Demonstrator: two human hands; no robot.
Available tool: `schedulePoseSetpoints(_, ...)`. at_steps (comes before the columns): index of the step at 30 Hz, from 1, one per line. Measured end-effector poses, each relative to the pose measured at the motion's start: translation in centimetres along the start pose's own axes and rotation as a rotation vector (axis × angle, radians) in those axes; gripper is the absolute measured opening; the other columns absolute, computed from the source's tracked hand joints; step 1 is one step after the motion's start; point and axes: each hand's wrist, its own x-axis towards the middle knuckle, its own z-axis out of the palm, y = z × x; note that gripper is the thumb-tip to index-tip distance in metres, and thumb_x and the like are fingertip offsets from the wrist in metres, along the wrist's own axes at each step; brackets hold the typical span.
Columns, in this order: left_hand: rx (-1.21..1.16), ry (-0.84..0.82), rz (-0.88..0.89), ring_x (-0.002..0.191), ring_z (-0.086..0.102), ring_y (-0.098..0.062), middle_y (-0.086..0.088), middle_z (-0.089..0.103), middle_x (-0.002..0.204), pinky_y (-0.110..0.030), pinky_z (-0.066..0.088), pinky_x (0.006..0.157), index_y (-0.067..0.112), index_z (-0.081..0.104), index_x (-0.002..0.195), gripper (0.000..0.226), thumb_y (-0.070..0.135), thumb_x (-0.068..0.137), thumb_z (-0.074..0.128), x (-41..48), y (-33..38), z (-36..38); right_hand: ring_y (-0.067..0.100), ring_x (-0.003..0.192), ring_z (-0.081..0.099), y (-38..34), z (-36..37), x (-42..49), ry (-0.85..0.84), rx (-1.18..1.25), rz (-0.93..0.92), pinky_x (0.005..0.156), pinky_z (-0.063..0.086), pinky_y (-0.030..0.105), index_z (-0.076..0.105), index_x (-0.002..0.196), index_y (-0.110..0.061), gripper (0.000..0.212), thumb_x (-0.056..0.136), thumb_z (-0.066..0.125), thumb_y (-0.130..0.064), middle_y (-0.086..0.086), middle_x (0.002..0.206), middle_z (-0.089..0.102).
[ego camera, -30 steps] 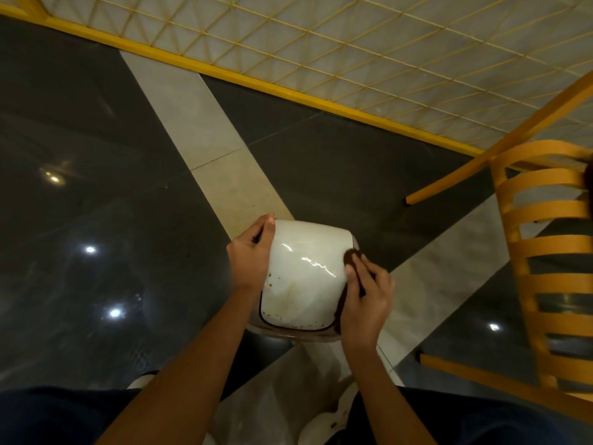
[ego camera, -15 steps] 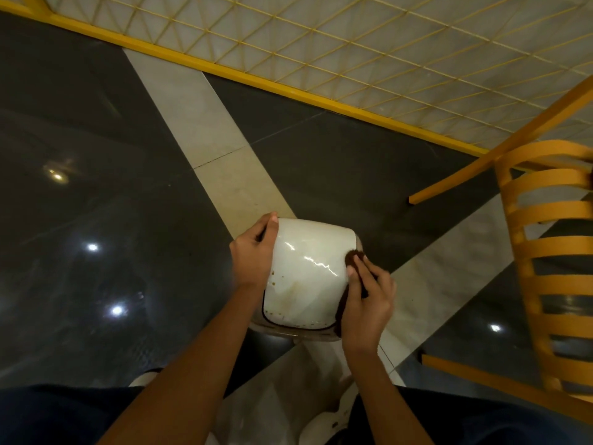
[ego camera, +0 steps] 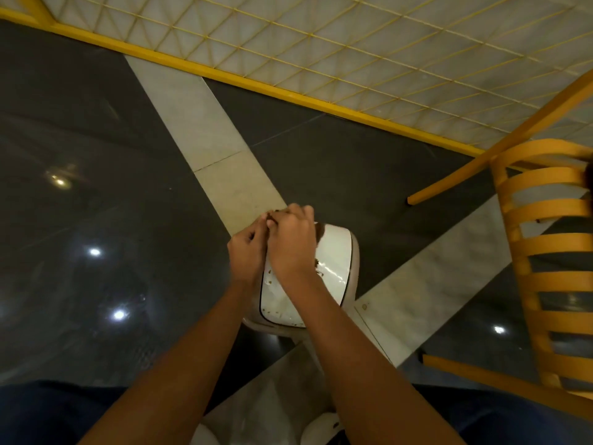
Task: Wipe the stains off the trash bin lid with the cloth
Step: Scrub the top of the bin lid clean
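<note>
White and glossy, the trash bin lid [ego camera: 333, 261] sits closed on its grey bin [ego camera: 355, 271] on the dark tiled floor [ego camera: 96, 139], directly ahead of the person and between the two forearms. A yellow slatted chair [ego camera: 545, 245] stands well apart to the right.

Both hands are bunched at the lid's far left corner, touching each other. The right hand [ego camera: 290, 244] lies knuckles-up over that end of the lid, its fingers curled round a dark brown cloth [ego camera: 321, 232]; only a patch of it shows beside the hand and a sliver at the fingertips. The left hand [ego camera: 247, 256] sits just beside it with fingers curled in, but whether it grips the lid's edge, pinches the cloth or holds nothing is hidden.

The lid's long axis runs away from the person, and the cloth is at its far end. The brown stains [ego camera: 282, 313] that show are specks along the near edge, with a few more up the left edge, so the dirty part lies toward the person from the grip. The next stroke probably needs to draw the cloth back along that axis, pressed flat, down to the near rim. The right hand has the cloth and is the one placed to do it; the left, at the left edge, looks better suited to steadying the bin against the pull.
</note>
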Motion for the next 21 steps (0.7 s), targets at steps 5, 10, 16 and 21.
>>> schedulePoseSetpoints(5, -0.032, 0.047, -0.005, 0.079, 0.064, -0.011, -0.002, 0.068, 0.080, -0.027, 0.052, 0.074, 0.020, 0.068, 0.083, 0.036, 0.038, 0.097, 0.040, -0.8, 2.5, -0.7, 0.023, 0.109, 0.042, -1.7, -0.6, 1.4, -0.059, 0.365, 0.303, 0.100, 0.033, 0.036, 0.067, 0.099, -0.003, 0.035, 0.099, 0.038, -0.023, 0.013, 0.109, 0.061)
schedulePoseSetpoints(10, 0.201, -0.086, 0.123, 0.094, 0.060, -0.014, -0.003, 0.066, 0.102, -0.027, 0.046, 0.082, 0.014, 0.063, 0.108, 0.037, 0.034, 0.099, 0.033, -1.8, 4.8, 0.4, 0.020, 0.118, 0.050, -0.4, -1.8, 1.7, -0.154, 0.875, 0.419, 0.105, 0.038, 0.038, 0.057, 0.117, -0.012, 0.027, 0.098, 0.038, -0.018, 0.005, 0.123, 0.056)
schedulePoseSetpoints(16, 0.590, -0.183, 0.245, 0.122, 0.044, -0.022, -0.005, 0.044, 0.134, -0.031, 0.036, 0.100, 0.011, 0.047, 0.128, 0.044, 0.032, 0.090, 0.056, -0.4, 3.2, 1.3, 0.017, 0.132, 0.032, 11.0, -3.6, 0.9, -0.270, 0.243, 0.003, 0.113, 0.022, 0.041, 0.048, 0.131, -0.028, 0.036, 0.095, 0.048, -0.028, -0.004, 0.139, 0.045)
schedulePoseSetpoints(21, 0.572, -0.234, 0.321, 0.122, 0.045, -0.020, -0.004, 0.046, 0.135, -0.027, 0.033, 0.103, 0.016, 0.049, 0.128, 0.038, 0.022, 0.091, 0.055, 1.3, 2.9, 1.4, 0.015, 0.137, 0.017, 11.9, -1.8, -0.8, -0.232, 0.337, 0.024, 0.114, 0.014, 0.039, 0.036, 0.138, -0.031, 0.043, 0.096, 0.040, -0.040, -0.007, 0.146, 0.034)
